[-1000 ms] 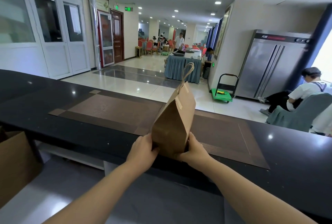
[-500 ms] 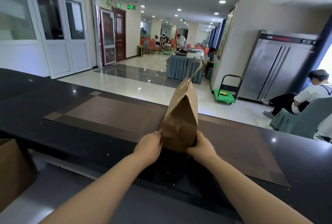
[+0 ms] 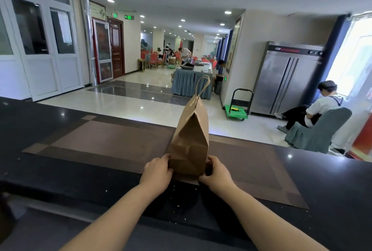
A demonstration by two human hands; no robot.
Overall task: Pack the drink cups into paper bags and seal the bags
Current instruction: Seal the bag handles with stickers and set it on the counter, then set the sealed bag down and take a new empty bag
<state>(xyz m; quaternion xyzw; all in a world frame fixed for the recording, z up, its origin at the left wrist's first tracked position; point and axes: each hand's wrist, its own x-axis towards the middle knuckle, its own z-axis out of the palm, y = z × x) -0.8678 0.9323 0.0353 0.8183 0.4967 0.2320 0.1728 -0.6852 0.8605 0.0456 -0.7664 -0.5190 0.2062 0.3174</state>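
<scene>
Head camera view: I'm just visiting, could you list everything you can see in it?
paper bag: one, brown, standing at the mat's near edge, handles up
mat: one, brown, on the counter
counter: one, black, across the foreground
steel cabinet: one, silver, right wall
trolley: one, green deck, beside the steel cabinet
draped table: one, blue-grey, mid-hall
seated person: one, white top, far right
red chairs: several, far hall
double doors: one pair, white, left wall
left hand: one, grips the paper bag's lower left side
right hand: one, grips the paper bag's lower right corner
</scene>
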